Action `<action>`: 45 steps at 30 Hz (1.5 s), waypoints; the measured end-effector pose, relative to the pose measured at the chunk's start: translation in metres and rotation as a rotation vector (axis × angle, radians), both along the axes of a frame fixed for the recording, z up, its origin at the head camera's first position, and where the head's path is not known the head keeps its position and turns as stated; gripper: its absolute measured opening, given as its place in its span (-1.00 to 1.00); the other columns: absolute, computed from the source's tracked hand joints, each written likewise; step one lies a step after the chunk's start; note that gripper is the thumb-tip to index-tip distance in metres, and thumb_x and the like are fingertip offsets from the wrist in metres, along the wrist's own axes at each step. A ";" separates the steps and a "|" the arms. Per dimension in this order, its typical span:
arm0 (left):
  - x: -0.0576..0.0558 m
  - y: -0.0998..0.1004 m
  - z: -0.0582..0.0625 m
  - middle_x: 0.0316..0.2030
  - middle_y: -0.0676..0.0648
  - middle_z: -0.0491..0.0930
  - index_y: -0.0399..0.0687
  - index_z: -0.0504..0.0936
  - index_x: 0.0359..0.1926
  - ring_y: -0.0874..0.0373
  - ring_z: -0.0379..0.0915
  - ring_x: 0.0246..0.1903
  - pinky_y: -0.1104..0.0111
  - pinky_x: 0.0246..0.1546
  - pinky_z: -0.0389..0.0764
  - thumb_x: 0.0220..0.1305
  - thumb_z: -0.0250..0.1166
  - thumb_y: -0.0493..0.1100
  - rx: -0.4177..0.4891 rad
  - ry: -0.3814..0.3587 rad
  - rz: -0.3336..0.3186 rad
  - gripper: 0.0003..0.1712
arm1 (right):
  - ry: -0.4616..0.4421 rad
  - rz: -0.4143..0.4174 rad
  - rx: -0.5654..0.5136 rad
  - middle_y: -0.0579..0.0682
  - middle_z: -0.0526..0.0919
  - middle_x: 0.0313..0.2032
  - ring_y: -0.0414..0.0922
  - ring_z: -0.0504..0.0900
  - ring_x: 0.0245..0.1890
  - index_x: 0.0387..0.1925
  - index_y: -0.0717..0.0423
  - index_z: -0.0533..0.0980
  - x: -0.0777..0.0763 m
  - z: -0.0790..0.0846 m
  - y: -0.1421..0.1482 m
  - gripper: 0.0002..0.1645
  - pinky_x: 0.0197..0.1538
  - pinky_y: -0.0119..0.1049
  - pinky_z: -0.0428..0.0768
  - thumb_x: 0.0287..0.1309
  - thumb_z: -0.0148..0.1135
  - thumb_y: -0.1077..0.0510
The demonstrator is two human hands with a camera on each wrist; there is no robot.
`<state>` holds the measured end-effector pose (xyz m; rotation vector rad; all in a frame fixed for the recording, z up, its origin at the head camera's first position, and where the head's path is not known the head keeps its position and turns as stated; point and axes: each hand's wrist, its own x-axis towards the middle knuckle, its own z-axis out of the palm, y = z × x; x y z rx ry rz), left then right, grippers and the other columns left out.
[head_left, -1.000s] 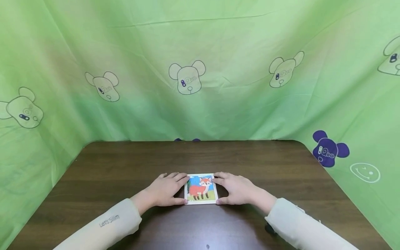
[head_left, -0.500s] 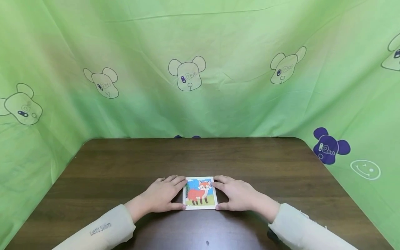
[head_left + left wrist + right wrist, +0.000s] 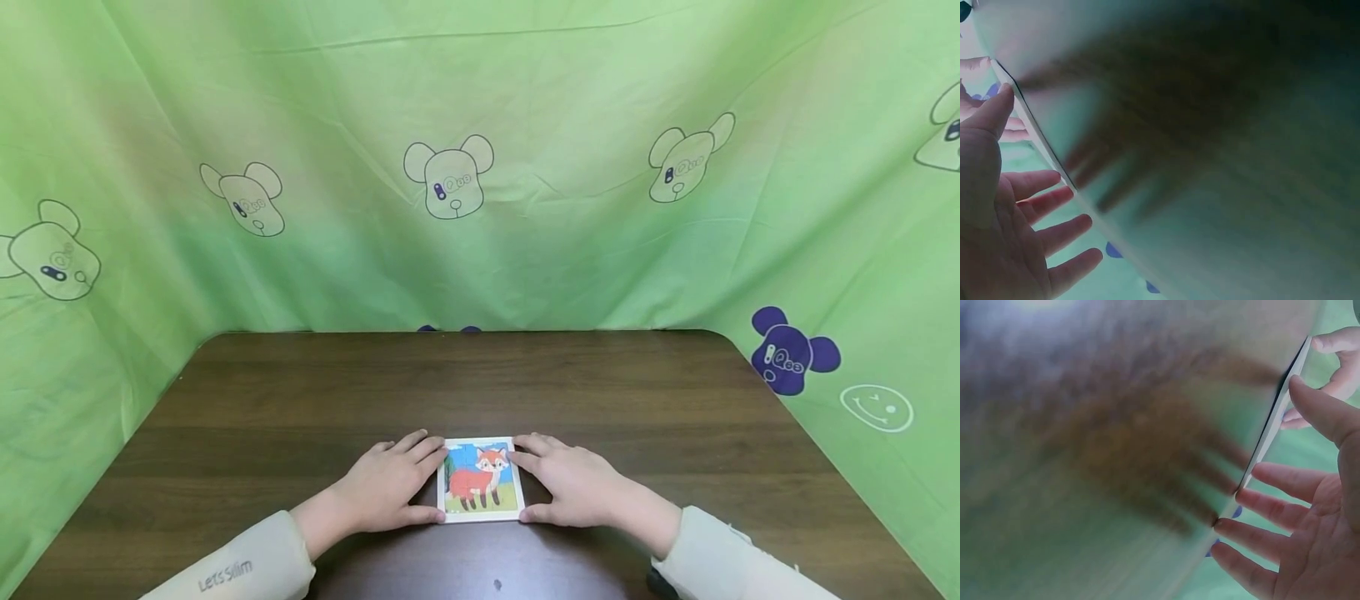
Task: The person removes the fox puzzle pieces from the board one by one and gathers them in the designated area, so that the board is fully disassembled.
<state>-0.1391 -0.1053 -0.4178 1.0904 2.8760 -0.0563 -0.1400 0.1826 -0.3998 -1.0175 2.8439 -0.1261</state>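
Object: small square white-bordered picture board with a cartoon orange fox (image 3: 481,479), lying flat on the desk near the front edge, midway between the two hands.
Left hand: left hand (image 3: 386,487) rests palm-down just beside the board's left edge; fingers (image 3: 423,450) straight along that edge, thumb at the near corner. Grip released, nothing clasped; the left wrist view likewise shows spread, relaxed fingers (image 3: 1054,203).
Right hand: right hand (image 3: 573,483) mirrors it on the right edge, fingers (image 3: 528,457) extended, thumb touching the near right corner. Grip also released; the right wrist view shows flat fingers (image 3: 1272,512) against the thin white rim (image 3: 1272,437).
Handling, judged: the board looks thin, flat and stiff, probably light; faint lines across the picture suggest separate tiles that could shift or drop out if tilted.
Where to hold, judged: the two opposite side edges, pinched at the white border with the board kept level; it lies flush on the desk, so a fingertip must get under a rim first.
Surface: dark brown wood-grain desk (image 3: 300,400) with rounded far corners; smooth, slightly glossy, likely to let the board slide.
Room: green cloth backdrop printed with pale bear heads (image 3: 480,100) hangs behind and to both sides; one purple bear print (image 3: 791,354) at the right.
Clothing: pale long sleeves (image 3: 240,571) cover both forearms.
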 end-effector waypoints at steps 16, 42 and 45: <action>0.003 -0.005 -0.002 0.45 -0.02 0.30 -0.01 0.32 0.46 -0.07 0.15 0.48 -0.02 0.15 0.53 0.25 0.09 0.50 0.029 0.004 0.000 -0.03 | -0.040 0.024 -0.097 0.10 0.50 0.28 0.08 0.48 0.26 0.26 0.09 0.49 -0.007 0.007 0.003 -0.28 0.06 0.06 0.61 0.13 0.37 -0.15; -0.008 -0.004 -0.005 0.46 -0.06 0.31 -0.08 0.31 0.46 -0.06 0.21 0.46 -0.04 0.09 0.56 0.21 0.16 0.48 0.069 -0.040 0.063 0.01 | -0.165 0.135 -0.181 -0.15 0.55 -0.26 -0.23 0.42 -0.22 -0.07 0.01 0.65 -0.053 0.003 -0.066 -0.69 -0.16 -0.36 0.47 0.13 0.40 0.08; -0.008 -0.005 -0.004 0.46 -0.06 0.31 -0.09 0.32 0.45 -0.07 0.22 0.45 -0.05 0.08 0.56 0.20 0.18 0.46 0.077 -0.053 0.069 0.00 | -0.175 0.144 -0.184 -0.14 0.51 -0.32 -0.23 0.40 -0.24 -0.09 0.02 0.64 -0.056 0.002 -0.070 -0.70 -0.16 -0.37 0.44 0.12 0.41 0.10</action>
